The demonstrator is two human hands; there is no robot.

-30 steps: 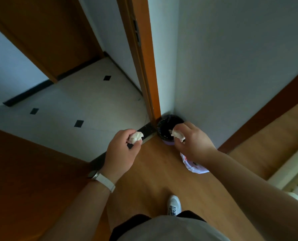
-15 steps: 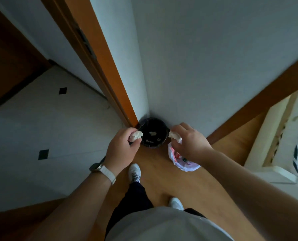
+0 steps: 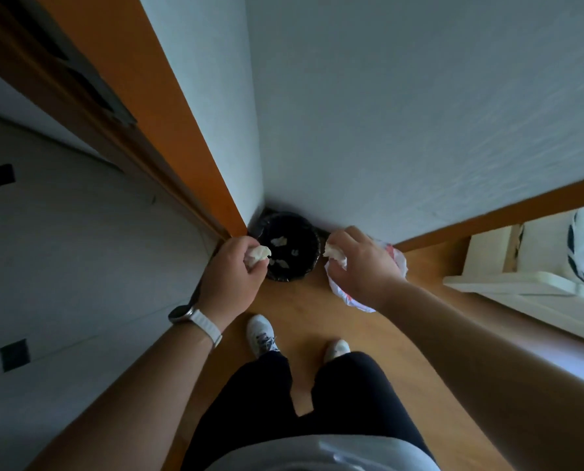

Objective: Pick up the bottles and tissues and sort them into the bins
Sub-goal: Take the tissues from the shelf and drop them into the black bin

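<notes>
Item: I had stepped up to the bin (image 3: 289,248). Left hand (image 3: 231,278) pinched one tissue (image 3: 259,253), right hand (image 3: 360,263) another tissue (image 3: 335,252), probably above the rim; drop pending.

arms: were bare, without sleeves
left wrist: wore a watch (image 3: 181,313) on a white band
legs: were in dark trousers (image 3: 304,402)
feet: wore white trainers (image 3: 261,334)
top: was pale grey

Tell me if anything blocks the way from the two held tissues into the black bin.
Nothing visible does. The left hand holds a tissue at the left rim of the bin, the right hand holds another tissue just right of it, and the bin's mouth is open.
</notes>
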